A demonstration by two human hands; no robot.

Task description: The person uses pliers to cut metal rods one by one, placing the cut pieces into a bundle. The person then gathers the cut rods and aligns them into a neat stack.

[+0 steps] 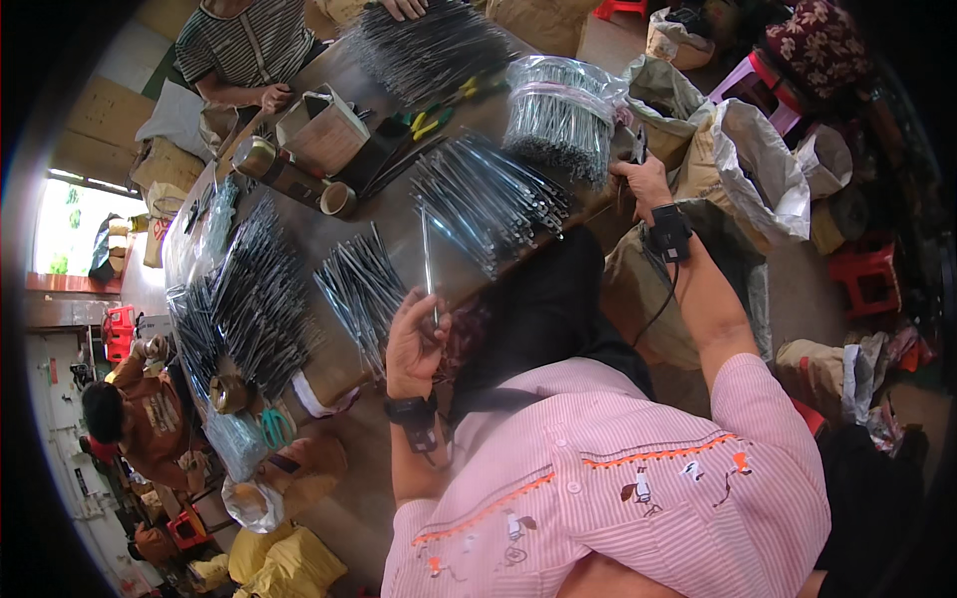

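Observation:
My left hand [414, 337] is closed around the lower end of a thin, shiny metal rod [429, 254], which points away from me over the table's near edge. To the right, my right hand [644, 182] grips a small dark tool [639, 148] whose kind I cannot make out. That hand is beside a plastic-wrapped bundle of metal rods [560, 115]. A loose pile of rods [488, 199] lies between my hands, farther in on the table. Just left of my left hand is a smaller pile of rods [361, 291].
More rods [254, 304] cover the table's left side, and another heap [429, 50] lies at the far end near a co-worker's hand [406, 8]. Yellow-handled pliers [431, 126], an open box [322, 132] and a cup [339, 199] stand mid-table. Open sacks [753, 169] crowd the right.

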